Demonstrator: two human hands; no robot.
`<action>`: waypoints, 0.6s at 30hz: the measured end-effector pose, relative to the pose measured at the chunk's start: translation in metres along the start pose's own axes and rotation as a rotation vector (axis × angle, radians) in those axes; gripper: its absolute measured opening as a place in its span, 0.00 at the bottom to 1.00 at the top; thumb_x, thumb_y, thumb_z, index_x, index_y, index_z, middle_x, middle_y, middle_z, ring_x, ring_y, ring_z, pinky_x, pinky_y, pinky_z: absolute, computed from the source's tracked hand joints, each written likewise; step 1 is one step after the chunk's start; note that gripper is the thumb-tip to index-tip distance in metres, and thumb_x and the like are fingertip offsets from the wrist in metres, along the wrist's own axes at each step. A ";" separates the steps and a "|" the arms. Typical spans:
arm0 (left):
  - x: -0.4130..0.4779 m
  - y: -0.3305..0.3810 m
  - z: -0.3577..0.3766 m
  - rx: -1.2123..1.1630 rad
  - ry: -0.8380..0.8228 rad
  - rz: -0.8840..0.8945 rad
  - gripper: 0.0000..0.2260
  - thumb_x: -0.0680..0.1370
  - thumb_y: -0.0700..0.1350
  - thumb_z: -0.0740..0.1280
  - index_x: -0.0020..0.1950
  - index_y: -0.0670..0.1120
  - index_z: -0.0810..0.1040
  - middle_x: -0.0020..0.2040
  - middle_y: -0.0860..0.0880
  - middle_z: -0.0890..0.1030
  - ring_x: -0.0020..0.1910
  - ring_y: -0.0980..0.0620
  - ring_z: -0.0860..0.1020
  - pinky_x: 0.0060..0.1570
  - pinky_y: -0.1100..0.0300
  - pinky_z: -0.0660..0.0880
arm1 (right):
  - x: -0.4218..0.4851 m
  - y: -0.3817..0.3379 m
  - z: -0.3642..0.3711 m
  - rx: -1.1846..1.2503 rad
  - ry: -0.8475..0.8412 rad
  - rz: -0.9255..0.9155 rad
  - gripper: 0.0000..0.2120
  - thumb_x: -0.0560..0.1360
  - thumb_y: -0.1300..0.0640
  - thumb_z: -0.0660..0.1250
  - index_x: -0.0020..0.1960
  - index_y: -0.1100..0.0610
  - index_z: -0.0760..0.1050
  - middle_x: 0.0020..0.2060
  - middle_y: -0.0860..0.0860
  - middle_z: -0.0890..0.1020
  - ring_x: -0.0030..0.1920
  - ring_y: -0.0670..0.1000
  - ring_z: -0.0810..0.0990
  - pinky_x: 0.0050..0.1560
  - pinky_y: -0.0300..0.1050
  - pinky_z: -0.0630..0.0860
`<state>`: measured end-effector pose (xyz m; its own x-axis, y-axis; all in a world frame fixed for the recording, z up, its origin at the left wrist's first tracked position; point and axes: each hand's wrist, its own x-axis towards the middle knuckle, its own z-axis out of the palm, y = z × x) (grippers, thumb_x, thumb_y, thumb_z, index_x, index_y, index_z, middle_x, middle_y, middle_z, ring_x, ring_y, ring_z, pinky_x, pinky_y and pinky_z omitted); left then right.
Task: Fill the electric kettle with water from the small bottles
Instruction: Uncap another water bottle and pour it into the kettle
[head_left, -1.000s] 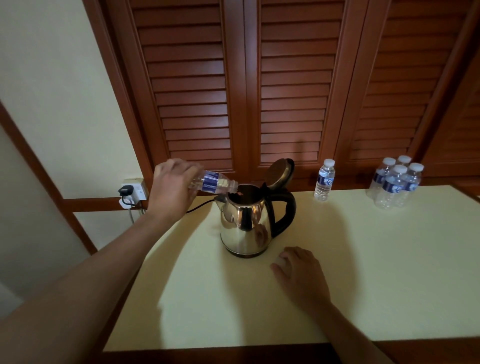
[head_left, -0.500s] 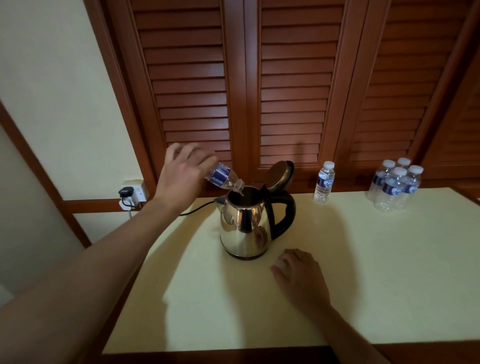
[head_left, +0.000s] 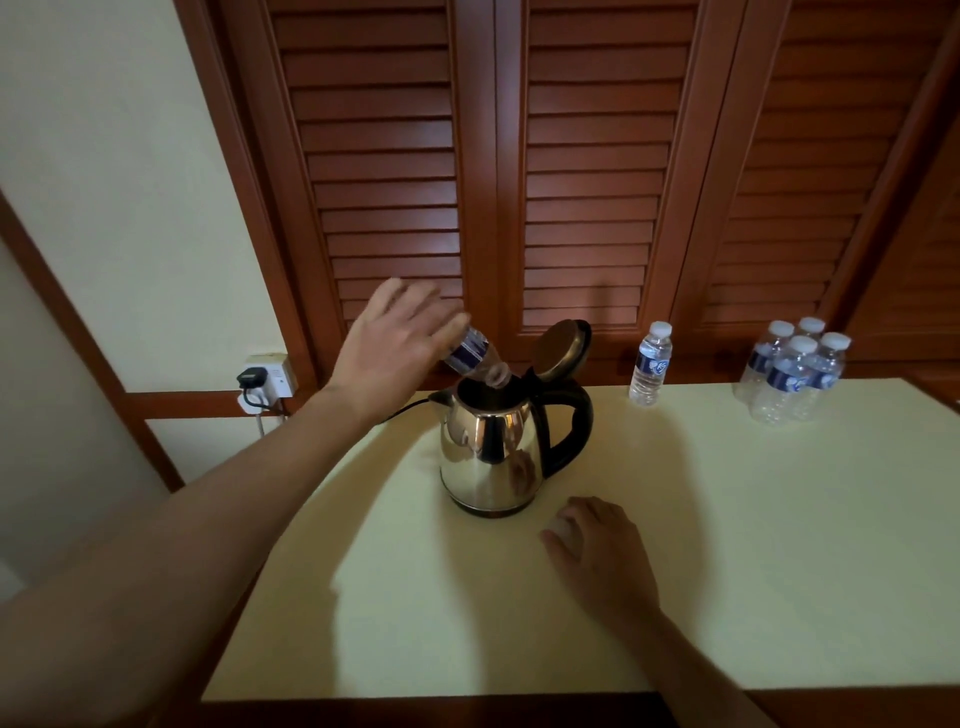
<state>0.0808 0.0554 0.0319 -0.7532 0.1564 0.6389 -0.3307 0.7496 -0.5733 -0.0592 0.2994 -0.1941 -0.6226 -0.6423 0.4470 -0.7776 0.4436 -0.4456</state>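
Left of the left hand (head_left: 395, 338), a black plug (head_left: 252, 376) sits in a white wall socket (head_left: 272, 379). That hand grips a small clear blue-labelled plastic bottle (head_left: 470, 353), tipped neck-down into the open mouth of the shiny steel electric kettle (head_left: 488, 457), which stands just ahead of the right hand (head_left: 597, 551). The right hand lies palm-down on the cream table (head_left: 779, 545), fingers curled; whether it holds anything cannot be told. Farther right stand one capped bottle (head_left: 649, 369) and a cluster of four bottles (head_left: 795, 374).
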 end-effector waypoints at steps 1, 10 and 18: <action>-0.004 0.005 0.000 -0.031 0.009 -0.071 0.18 0.76 0.41 0.73 0.66 0.45 0.77 0.63 0.45 0.81 0.64 0.40 0.75 0.64 0.46 0.63 | 0.000 0.000 0.000 -0.003 -0.005 0.002 0.12 0.72 0.42 0.69 0.49 0.48 0.77 0.49 0.43 0.78 0.52 0.49 0.74 0.51 0.44 0.71; -0.074 0.066 -0.005 -0.673 -0.055 -0.871 0.23 0.71 0.55 0.78 0.63 0.51 0.78 0.54 0.53 0.81 0.51 0.51 0.74 0.48 0.54 0.69 | 0.001 -0.002 -0.002 -0.011 -0.021 0.014 0.12 0.72 0.42 0.69 0.50 0.49 0.78 0.51 0.45 0.79 0.54 0.50 0.75 0.53 0.47 0.72; -0.134 0.149 -0.006 -1.035 -0.201 -1.160 0.19 0.67 0.57 0.80 0.52 0.55 0.78 0.42 0.59 0.81 0.42 0.62 0.79 0.38 0.65 0.75 | 0.002 -0.004 -0.006 -0.019 -0.055 0.022 0.12 0.72 0.43 0.71 0.49 0.50 0.79 0.52 0.46 0.80 0.55 0.52 0.76 0.54 0.49 0.74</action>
<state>0.1358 0.1501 -0.1361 -0.4630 -0.8186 0.3398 -0.3059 0.5074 0.8056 -0.0578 0.3000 -0.1873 -0.6339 -0.6656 0.3939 -0.7658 0.4692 -0.4398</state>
